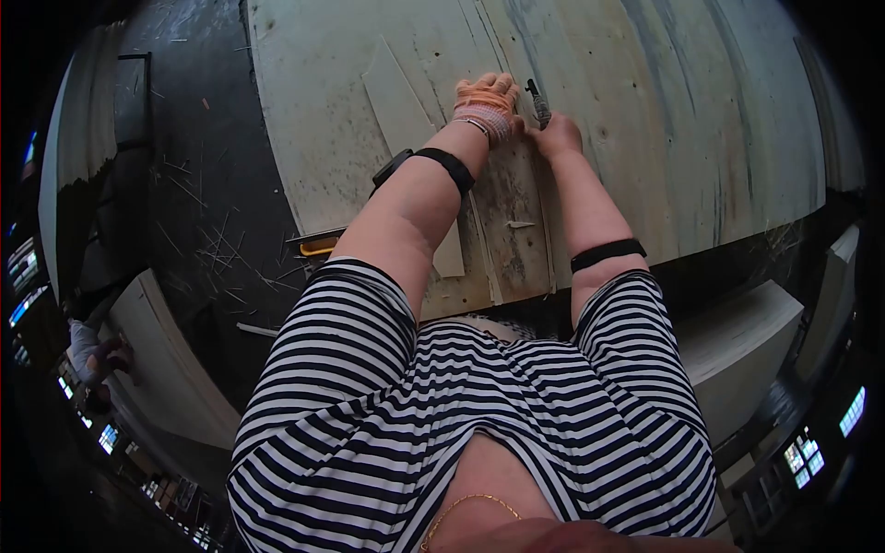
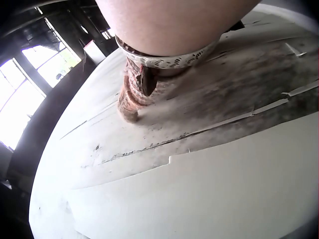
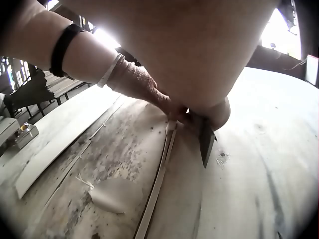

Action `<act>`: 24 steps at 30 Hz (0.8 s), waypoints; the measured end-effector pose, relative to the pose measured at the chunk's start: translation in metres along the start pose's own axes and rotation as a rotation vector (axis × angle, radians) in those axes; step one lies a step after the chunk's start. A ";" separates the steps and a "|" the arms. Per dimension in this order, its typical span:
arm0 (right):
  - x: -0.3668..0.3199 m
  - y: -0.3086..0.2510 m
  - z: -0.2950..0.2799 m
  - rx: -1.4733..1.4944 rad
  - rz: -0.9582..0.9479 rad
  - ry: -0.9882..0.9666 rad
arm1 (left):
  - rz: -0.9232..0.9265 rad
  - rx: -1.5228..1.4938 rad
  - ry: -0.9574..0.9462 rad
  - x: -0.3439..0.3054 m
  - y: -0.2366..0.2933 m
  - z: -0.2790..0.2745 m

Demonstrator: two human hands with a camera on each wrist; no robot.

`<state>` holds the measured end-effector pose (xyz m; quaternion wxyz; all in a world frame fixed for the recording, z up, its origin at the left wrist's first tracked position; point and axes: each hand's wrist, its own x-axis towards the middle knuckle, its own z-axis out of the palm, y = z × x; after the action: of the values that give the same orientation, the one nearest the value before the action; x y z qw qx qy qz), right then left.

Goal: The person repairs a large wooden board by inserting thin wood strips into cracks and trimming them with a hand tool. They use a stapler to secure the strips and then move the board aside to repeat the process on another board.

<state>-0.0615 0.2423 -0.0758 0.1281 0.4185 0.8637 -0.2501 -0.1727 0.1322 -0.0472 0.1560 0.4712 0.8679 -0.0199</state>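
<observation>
My left hand (image 1: 487, 103), in an orange and white knit glove, rests on a pale wood veneer sheet (image 1: 645, 138). In the left wrist view a gloved finger (image 2: 130, 115) reaches down to the surface. Close to its right, my right hand (image 1: 557, 138) is bare and grips a knife (image 1: 541, 109) with a wrapped-looking handle. Its dark blade (image 3: 206, 148) sticks out below the hand in the right wrist view, over the sheet. A narrow strip (image 3: 155, 194) runs along a split edge up to the hands. Left of it lies a darker, stained band of wood (image 3: 119, 159).
A long pale veneer offcut (image 1: 396, 88) lies left of the hands. A small loose chip (image 3: 117, 195) sits on the stained band. By the sheet's near left edge is a yellow-and-black object (image 1: 318, 247). Wood slivers (image 1: 221, 249) litter the floor. Another person (image 1: 97, 359) is at far left.
</observation>
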 end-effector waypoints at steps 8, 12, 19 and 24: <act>0.005 0.004 -0.003 0.042 -0.033 -0.053 | -0.116 -0.435 -0.136 -0.004 -0.031 -0.024; 0.000 0.002 -0.003 0.003 -0.071 -0.009 | -0.360 -0.228 0.085 -0.121 -0.073 -0.003; 0.009 0.014 0.008 0.053 -0.088 -0.020 | -0.517 -0.037 -0.169 -0.325 -0.121 0.056; 0.004 0.012 0.005 0.080 -0.099 0.008 | -0.427 0.084 0.011 -0.324 -0.141 0.079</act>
<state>-0.0543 0.2488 -0.0864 0.0953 0.3811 0.8732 -0.2886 -0.1044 -0.2234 -0.0447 0.1235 0.2827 0.9473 -0.0861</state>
